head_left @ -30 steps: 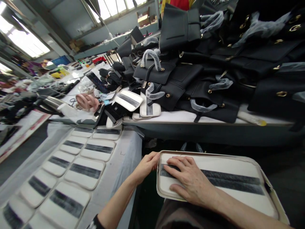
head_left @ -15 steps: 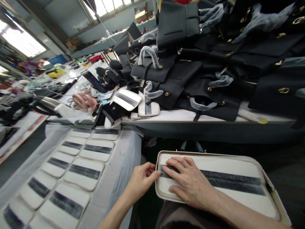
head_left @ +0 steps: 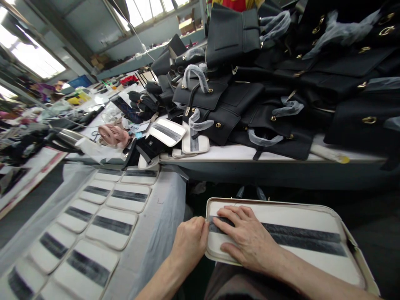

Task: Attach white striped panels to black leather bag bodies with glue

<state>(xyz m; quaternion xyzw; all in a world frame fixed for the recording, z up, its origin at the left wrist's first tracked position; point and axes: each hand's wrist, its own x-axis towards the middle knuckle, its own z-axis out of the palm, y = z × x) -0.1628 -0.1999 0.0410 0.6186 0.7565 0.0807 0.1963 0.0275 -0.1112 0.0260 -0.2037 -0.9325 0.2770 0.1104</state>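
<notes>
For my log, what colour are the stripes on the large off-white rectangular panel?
Blackish stripes, best in head view.

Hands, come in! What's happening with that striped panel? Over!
Right hand spread on striped panel. Left hand curled at its left edge. Black bags piled beyond; nothing visibly in the way.

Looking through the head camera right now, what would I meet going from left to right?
Blue bin → pink fan → left hand, curled beside the striped white panel → right hand, spread on that panel → white roll with a yellow end.
</notes>
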